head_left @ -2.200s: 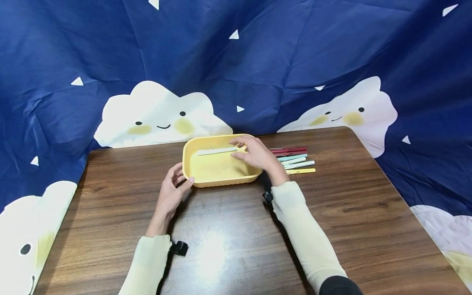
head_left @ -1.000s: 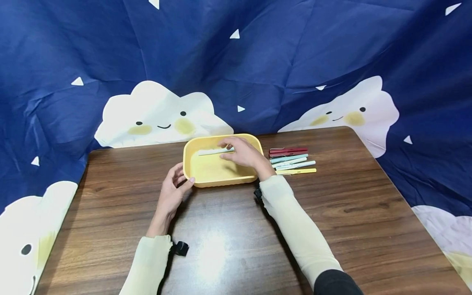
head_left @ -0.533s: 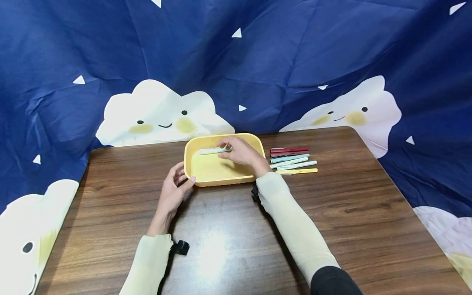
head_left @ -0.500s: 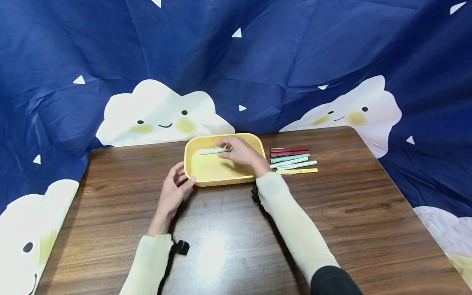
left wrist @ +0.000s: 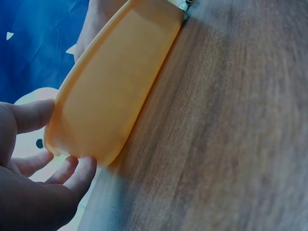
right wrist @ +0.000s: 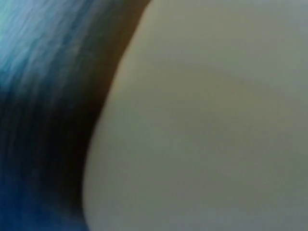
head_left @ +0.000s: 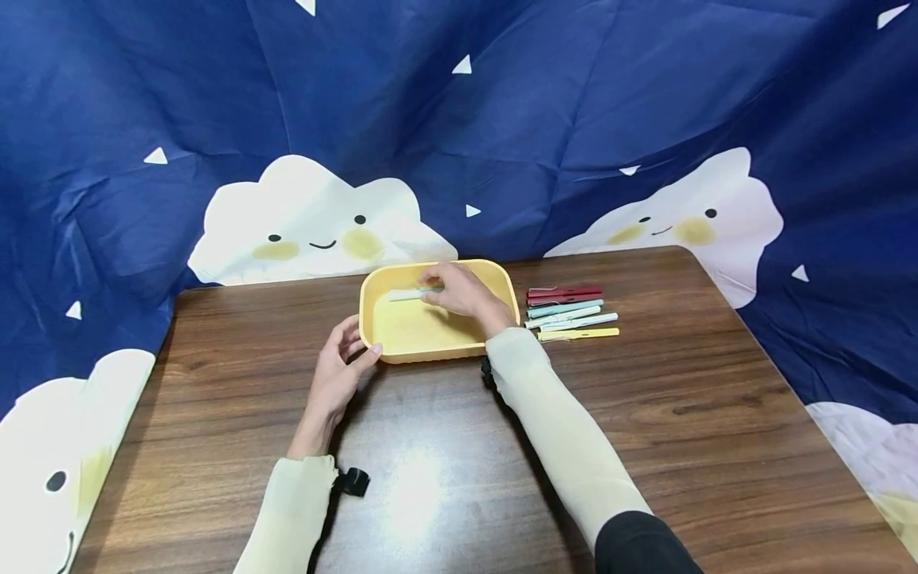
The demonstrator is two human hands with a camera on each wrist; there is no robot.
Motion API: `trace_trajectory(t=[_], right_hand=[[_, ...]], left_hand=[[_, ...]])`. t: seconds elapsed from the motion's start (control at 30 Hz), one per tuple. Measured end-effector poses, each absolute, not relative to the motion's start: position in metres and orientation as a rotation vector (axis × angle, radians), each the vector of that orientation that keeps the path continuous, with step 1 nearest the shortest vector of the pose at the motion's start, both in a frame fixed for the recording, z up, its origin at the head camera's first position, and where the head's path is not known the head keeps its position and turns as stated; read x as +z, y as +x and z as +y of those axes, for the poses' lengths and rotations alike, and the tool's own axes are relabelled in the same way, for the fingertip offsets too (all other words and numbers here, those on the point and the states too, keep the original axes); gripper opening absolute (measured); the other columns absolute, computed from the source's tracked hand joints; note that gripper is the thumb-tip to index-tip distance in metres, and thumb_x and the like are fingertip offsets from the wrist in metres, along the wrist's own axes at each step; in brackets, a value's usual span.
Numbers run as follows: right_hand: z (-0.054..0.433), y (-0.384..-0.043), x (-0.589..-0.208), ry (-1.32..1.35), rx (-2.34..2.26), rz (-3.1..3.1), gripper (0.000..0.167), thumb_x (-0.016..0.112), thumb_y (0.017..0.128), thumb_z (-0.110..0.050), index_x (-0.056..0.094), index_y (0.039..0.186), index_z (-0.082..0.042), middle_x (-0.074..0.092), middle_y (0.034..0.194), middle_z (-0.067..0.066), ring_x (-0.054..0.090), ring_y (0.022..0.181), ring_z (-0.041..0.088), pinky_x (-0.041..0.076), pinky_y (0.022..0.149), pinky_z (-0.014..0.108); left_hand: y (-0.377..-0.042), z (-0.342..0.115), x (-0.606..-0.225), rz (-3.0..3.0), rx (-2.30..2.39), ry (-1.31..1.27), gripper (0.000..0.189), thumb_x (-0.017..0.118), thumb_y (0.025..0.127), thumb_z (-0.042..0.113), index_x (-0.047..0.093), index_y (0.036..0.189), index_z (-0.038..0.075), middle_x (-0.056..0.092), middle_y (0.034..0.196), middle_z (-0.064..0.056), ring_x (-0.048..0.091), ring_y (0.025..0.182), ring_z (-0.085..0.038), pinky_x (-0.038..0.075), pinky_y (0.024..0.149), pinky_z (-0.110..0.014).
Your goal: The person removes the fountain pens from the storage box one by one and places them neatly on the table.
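Observation:
A yellow tray [head_left: 430, 351] sits toward the back of the wooden table, one pale pen [head_left: 403, 295] lying inside along its far side. My left hand [head_left: 333, 375] grips the tray's left near corner, thumb on the rim. The left wrist view shows the other fingers [left wrist: 82, 175] against the tray's outer wall [left wrist: 106, 91]. Reaching in over the right side, my right hand [head_left: 462, 293] has thumb and curled fingers around the right part of the pen; it hides that end. The right wrist view holds only a blurred pale surface up close.
Right of the tray lies a loose row of pens: dark red [head_left: 565, 292], teal [head_left: 566, 308], pale ones [head_left: 581, 320] and a yellow pen [head_left: 579, 334]. A blue cloud-print curtain [head_left: 502, 119] hangs behind the table's far edge.
My right hand has moved left and deeper into the tray along the pen, its thumb and fingers drawing closer together. The left hand and tray stay in place.

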State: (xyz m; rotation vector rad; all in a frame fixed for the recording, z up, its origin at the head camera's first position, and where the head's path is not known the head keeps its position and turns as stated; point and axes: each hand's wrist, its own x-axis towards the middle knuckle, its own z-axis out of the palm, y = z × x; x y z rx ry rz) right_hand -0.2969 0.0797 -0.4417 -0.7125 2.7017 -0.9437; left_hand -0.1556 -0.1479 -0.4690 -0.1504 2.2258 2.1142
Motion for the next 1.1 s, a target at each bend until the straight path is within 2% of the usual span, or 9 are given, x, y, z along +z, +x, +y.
trace_trajectory(t=[0.17,0.47,0.8,1.1], right_hand=[[0.078,-0.3,-0.448,-0.726,-0.894,2.713,0.029,0.076,0.093,-0.016,0.072,0.12,-0.006,0.071,0.117,0.007,0.063,0.11,0.021,0.046,0.099,0.033],[0.074,-0.299,-0.452,-0.69,-0.83,2.703,0.037,0.077,0.091,-0.019,0.071,0.126,-0.007,0.071,0.12,0.006,0.064,0.11,0.02,0.047,0.099,0.033],[0.075,-0.3,-0.458,-0.751,-0.793,2.714,0.016,0.076,0.088,-0.006,0.075,0.104,-0.007,0.071,0.102,0.005,0.063,0.098,0.02,0.048,0.092,0.033],[0.075,-0.299,-0.459,-0.716,-0.814,2.696,0.017,0.072,0.09,0.0,0.073,0.105,-0.007,0.07,0.101,0.006,0.062,0.097,0.02,0.048,0.09,0.033]], left_hand=[[-0.156,-0.148,-0.47,2.222,2.119,-0.142,0.065,0.07,0.096,0.007,0.039,0.154,0.009,0.05,0.143,-0.018,0.049,0.13,-0.031,0.048,0.085,-0.016],[-0.156,-0.148,-0.47,2.227,2.119,-0.143,0.066,0.07,0.096,0.006,0.039,0.154,0.008,0.049,0.143,-0.017,0.049,0.13,-0.03,0.047,0.085,-0.016],[-0.156,-0.148,-0.469,2.226,2.12,-0.145,0.066,0.07,0.096,0.006,0.039,0.154,0.008,0.049,0.143,-0.018,0.049,0.13,-0.031,0.048,0.084,-0.016],[-0.157,-0.147,-0.471,2.229,2.12,-0.159,0.066,0.07,0.095,0.004,0.04,0.153,0.007,0.049,0.142,-0.018,0.05,0.128,-0.03,0.048,0.083,-0.016]])
